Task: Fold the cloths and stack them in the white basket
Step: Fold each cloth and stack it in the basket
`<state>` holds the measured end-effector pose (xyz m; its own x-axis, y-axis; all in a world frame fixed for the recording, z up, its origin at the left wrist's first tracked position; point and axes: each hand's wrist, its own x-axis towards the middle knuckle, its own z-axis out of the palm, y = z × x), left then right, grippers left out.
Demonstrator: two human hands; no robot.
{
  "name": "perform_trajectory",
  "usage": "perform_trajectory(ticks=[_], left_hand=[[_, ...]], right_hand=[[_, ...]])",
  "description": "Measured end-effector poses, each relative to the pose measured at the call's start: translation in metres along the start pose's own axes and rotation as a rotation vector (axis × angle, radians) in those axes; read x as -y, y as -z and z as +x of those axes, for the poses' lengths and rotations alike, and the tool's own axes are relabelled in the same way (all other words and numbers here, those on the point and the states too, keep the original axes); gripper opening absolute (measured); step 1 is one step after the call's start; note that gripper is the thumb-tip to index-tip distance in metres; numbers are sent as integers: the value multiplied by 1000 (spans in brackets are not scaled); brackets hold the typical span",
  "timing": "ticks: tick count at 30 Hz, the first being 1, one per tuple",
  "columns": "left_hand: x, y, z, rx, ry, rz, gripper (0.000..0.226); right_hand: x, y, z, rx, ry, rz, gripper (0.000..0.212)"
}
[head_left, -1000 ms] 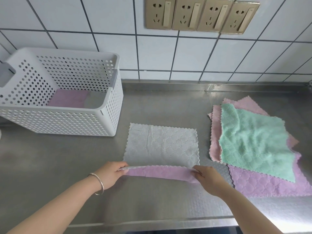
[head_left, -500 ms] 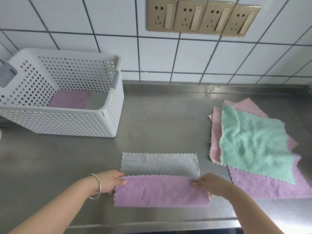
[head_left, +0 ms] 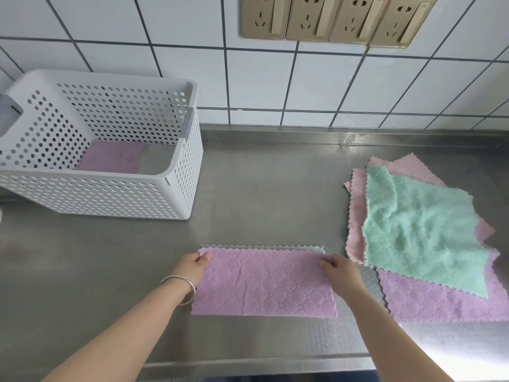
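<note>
At lower centre a purple cloth (head_left: 264,285) lies folded in half on the steel counter (head_left: 261,188), a grey scalloped edge showing along its far side. The left hand (head_left: 192,267) pinches its upper left corner; the right hand (head_left: 340,271) pinches the upper right. Bare counter stretches between it and the white basket (head_left: 176,194) at upper left, which holds a purple folded cloth (head_left: 111,158). At right, just beside the right hand, lies a pile of cloths (head_left: 358,216) topped by a green cloth (head_left: 421,230). Behind, white tiles (head_left: 275,84) and sockets (head_left: 338,20).
</note>
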<state>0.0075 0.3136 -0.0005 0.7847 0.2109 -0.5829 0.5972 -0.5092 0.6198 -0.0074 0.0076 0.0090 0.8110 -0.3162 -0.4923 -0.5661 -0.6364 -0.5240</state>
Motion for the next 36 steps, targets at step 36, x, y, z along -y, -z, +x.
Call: perform_trajectory(ticks=[36], left_hand=[[15, -17, -19, -222, -140, 148, 52]], right_hand=[[-4, -17, -5, -209, -108, 38, 33]])
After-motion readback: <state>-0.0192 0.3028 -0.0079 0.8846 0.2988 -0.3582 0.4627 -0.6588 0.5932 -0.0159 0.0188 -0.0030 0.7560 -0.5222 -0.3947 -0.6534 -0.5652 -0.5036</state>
